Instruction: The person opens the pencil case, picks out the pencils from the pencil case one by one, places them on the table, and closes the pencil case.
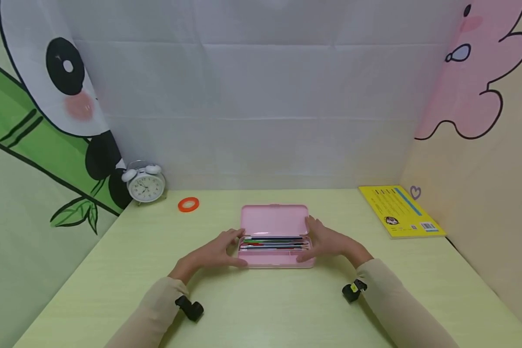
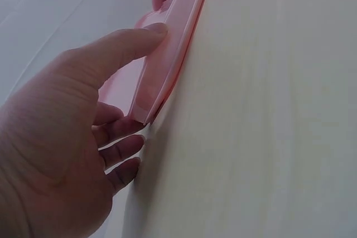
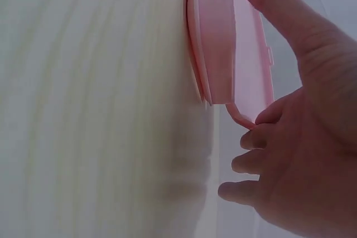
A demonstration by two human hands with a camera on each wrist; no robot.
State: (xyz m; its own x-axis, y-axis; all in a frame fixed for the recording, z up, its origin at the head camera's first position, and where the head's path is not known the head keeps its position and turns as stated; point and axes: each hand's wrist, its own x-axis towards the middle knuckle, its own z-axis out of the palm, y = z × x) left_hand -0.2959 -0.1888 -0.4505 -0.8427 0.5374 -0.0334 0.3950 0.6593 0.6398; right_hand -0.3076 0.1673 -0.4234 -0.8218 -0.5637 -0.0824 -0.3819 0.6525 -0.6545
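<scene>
A pink pencil case [image 1: 278, 261] lies open, its lid [image 1: 274, 220] laid back on the far side and several pencils [image 1: 275, 243] lying lengthwise inside. My left hand [image 1: 219, 250] grips its left end; in the left wrist view the thumb of that hand [image 2: 61, 121] lies on the case [image 2: 170, 54] and the fingers bend at its end. Around the right end is my right hand [image 1: 330, 241], thumb over the near part and fingers by the lid. The right wrist view has this hand [image 3: 312, 132] with fingertips at the lid's edge, beside the case [image 3: 216, 37].
A white alarm clock [image 1: 146, 186] stands at the table's back left, with an orange ring [image 1: 188, 204] to its right. At the back right lies a yellow book [image 1: 402, 211] near the wall. A pale backdrop [image 1: 261, 116] rises behind the table [image 1: 261, 309].
</scene>
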